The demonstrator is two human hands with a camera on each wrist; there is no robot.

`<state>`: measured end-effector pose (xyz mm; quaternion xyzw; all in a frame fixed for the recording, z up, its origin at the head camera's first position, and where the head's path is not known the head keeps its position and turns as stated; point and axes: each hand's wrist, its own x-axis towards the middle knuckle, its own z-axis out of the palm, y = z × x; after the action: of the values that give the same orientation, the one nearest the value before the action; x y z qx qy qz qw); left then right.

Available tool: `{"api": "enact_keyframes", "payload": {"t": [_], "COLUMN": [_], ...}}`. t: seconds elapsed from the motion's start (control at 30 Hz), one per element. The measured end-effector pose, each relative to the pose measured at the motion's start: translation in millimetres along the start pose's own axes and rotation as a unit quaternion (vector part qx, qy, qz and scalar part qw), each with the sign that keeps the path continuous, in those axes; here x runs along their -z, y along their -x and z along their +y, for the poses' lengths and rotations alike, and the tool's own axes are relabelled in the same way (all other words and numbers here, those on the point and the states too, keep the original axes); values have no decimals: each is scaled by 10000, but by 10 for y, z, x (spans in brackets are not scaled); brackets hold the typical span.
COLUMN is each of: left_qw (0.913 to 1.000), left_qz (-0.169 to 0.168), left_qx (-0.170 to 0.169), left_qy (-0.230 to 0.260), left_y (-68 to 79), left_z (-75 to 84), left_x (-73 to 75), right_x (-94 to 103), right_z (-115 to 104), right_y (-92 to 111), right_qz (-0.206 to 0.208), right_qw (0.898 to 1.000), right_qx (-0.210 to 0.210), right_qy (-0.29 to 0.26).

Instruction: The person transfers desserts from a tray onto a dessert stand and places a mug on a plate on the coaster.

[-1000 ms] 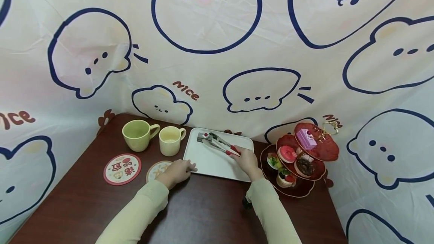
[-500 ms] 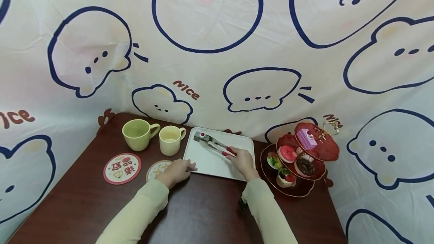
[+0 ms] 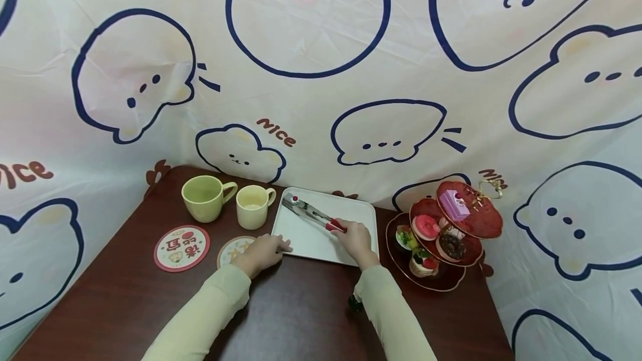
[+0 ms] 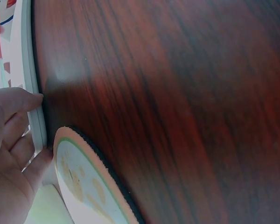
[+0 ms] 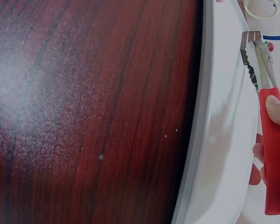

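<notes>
My right hand (image 3: 355, 240) grips red-handled tongs (image 3: 321, 216) above the white tray (image 3: 321, 245). At the tongs' tips, over the tray's far left corner, is a small brown cake-like piece (image 5: 252, 44) with a red cherry-like dot beside it. Whether it touches the tray I cannot tell. My left hand (image 3: 262, 254) holds the tray's near left corner, with the thumb (image 4: 30, 100) on its rim in the left wrist view. Just beneath that hand lies a round star-patterned coaster (image 3: 233, 248), partly covered.
Left of the tray stand a green mug (image 3: 203, 199) and a smaller cream mug (image 3: 251, 209). A red-rimmed coaster (image 3: 181, 248) lies before them. At right is a tiered red stand (image 3: 485, 222) with a purple cake (image 3: 454, 205), donuts and cupcakes. A patterned cloth hangs behind the table.
My right hand has moved left with the tongs, taking the brown piece to the tray's far left corner. The left hand has stayed at the near corner.
</notes>
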<state>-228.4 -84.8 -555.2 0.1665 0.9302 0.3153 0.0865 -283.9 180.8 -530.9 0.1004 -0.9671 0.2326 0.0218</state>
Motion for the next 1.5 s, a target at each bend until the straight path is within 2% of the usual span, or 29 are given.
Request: {"api": "enact_keyframes", "payload": {"t": [0.17,0.4,0.7,1.1,1.5], "left_qw": [10000,9999,9998,9999,10000], "left_qz": [-47,-45,-46,-9,12], "left_qx": [-7,-1,-59,-36,-3], "left_qy": [-78,-109,-166,-120,-7], "left_y": [2,14,16,-1,27], "left_z": [11,21,18,27,41], "left_x": [10,25,35,26,37], "right_x": [20,92,259,541,814], "right_z": [-6,18,61,187,251], "right_y": [39,90,158,346,488], "right_qz": [-18,190,416,667,770], "right_qw": [10000,9998,9990,9971,9965], "right_qx": [-28,113,143,378,328], "right_qy": [-1,11,84,15,93]}}
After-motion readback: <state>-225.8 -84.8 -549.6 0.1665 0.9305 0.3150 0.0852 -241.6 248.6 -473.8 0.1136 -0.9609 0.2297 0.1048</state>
